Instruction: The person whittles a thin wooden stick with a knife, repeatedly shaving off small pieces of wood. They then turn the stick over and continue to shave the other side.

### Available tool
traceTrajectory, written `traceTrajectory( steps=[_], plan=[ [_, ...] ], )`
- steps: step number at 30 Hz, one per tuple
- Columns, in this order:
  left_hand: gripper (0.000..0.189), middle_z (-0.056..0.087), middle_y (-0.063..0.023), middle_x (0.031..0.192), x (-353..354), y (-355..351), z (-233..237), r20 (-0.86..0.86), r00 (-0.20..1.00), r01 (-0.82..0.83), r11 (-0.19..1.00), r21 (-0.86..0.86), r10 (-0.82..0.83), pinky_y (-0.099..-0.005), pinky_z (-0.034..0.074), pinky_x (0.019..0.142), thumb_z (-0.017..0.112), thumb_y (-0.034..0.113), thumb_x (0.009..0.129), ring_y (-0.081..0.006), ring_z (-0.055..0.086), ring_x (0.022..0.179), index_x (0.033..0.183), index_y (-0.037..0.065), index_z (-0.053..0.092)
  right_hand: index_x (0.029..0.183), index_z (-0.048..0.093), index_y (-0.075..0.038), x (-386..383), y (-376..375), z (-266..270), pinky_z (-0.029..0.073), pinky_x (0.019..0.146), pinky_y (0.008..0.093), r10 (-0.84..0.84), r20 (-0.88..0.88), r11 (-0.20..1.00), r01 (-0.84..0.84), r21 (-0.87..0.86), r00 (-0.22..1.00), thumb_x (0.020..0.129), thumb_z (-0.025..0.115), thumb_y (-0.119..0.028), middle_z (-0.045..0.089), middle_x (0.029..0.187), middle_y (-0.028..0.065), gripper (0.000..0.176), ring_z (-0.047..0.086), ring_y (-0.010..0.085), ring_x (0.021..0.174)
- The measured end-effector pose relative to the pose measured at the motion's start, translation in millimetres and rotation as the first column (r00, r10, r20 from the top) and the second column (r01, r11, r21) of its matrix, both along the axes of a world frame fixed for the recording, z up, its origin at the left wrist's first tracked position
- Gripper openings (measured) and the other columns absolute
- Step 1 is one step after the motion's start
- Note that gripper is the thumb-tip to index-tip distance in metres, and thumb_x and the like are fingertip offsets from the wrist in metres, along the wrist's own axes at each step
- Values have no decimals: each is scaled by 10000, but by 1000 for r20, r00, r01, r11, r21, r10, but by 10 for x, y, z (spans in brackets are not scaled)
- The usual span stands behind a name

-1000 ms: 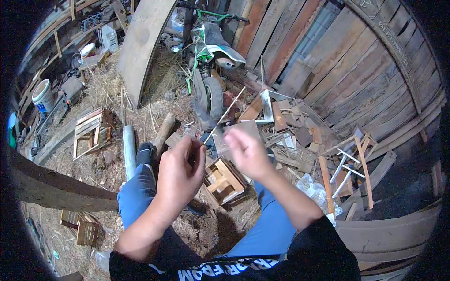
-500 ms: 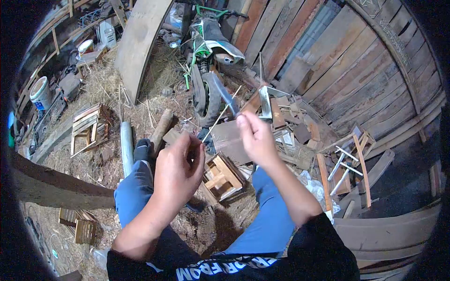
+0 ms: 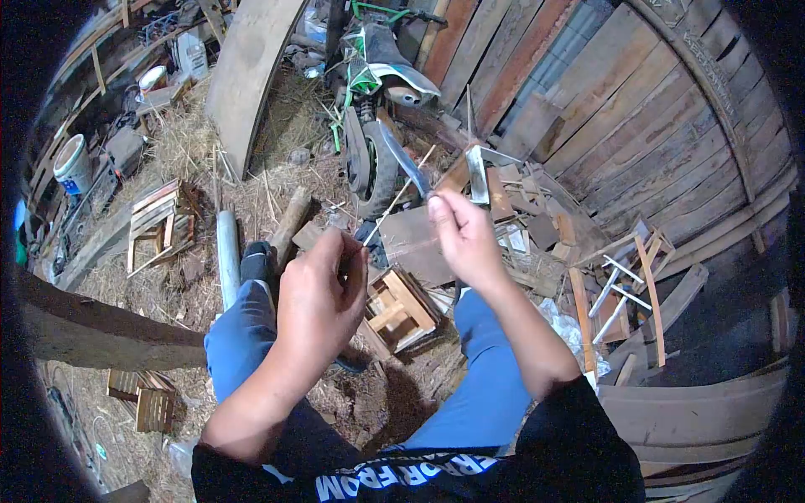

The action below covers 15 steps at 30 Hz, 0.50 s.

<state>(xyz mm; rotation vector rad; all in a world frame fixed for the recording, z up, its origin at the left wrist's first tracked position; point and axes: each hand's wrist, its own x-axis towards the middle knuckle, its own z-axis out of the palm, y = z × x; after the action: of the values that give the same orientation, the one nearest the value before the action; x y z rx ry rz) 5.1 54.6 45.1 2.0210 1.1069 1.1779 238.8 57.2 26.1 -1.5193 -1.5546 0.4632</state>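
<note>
My right hand (image 3: 464, 239) is closed round the handle of a knife (image 3: 404, 159), whose blade points up and away to the left. Pinched between the fingers of my left hand (image 3: 323, 281) is a thin wooden stick (image 3: 387, 220), slanting up to the right. The blade overlaps the stick's upper part in this view. Below the hands, between my knees, sits a small wooden crate (image 3: 401, 312) with pale slats. A flat brown board (image 3: 415, 247) lies behind the stick.
A green and white motorbike (image 3: 373, 80) stands ahead. Slatted wooden crates (image 3: 159, 230) lie at left, near a white bucket (image 3: 71, 166). Scrap wood (image 3: 537, 218) is heaped at right beside a plank wall (image 3: 637, 109). A thick beam (image 3: 109, 331) crosses at left.
My right hand has shifted slightly right and down with the knife, its blade now steeper. My left hand keeps its pinch on the stick, nearly in place.
</note>
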Motion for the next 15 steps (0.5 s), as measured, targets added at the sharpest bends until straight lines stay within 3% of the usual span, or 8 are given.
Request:
traceTrajectory(
  steps=[3, 8, 9, 13, 14, 15],
  plan=[
    [111, 612, -215, 677, 12, 23, -6, 23, 1000, -12, 1000, 9, 12, -424, 488, 553, 693, 16, 900, -383, 653, 608, 908, 7, 582, 982, 621, -3, -331, -221, -18, 370, 584, 264, 142, 7, 989, -142, 40, 990, 1095, 531, -234, 487, 717, -35, 273, 439, 53, 670],
    [107, 611, -214, 669, 7, -2, -61, 34, 999, -28, 1000, 14, 27, -421, 485, 544, 697, 21, 899, -383, 648, 600, 916, 12, 591, 1016, 640, 10, -154, -72, 117, 417, 599, 294, 22, -47, 1000, -23, -15, 999, 1049, 610, -188, 551, 709, 12, 202, 480, 91, 658],
    [107, 611, -214, 667, 19, 19, -40, 33, 999, -26, 999, 41, 25, -421, 485, 542, 697, 23, 899, -383, 647, 597, 916, 12, 592, 995, 627, 20, -295, -195, -108, 419, 596, 313, 104, 127, 991, -114, 76, 986, 1081, 546, -224, 544, 705, 20, 271, 480, 100, 655],
    [104, 613, -220, 671, 10, 16, -38, 35, 999, -21, 999, -39, 22, -423, 484, 539, 695, 27, 905, -382, 644, 586, 907, 8, 593, 1047, 642, 20, -174, -75, 62, 451, 638, 308, 89, -6, 996, -90, -20, 996, 1061, 584, -166, 563, 739, 31, 196, 519, 102, 694],
    [104, 612, -222, 671, 14, 0, -45, 38, 999, -16, 999, -39, 18, -423, 482, 537, 693, 29, 907, -379, 643, 582, 904, 6, 592, 1066, 645, 13, -161, -76, 111, 456, 669, 285, 41, 6, 992, -40, -118, 999, 1050, 604, -142, 577, 773, 29, 162, 524, 89, 722],
    [103, 611, -222, 667, 22, 3, -34, 39, 999, -16, 999, -31, 17, -423, 481, 535, 692, 30, 908, -378, 642, 578, 903, 4, 593, 1064, 646, 10, -210, -131, 62, 452, 668, 280, 93, 16, 991, -91, -96, 995, 1053, 600, -147, 575, 775, 21, 164, 518, 85, 720]
  ],
)
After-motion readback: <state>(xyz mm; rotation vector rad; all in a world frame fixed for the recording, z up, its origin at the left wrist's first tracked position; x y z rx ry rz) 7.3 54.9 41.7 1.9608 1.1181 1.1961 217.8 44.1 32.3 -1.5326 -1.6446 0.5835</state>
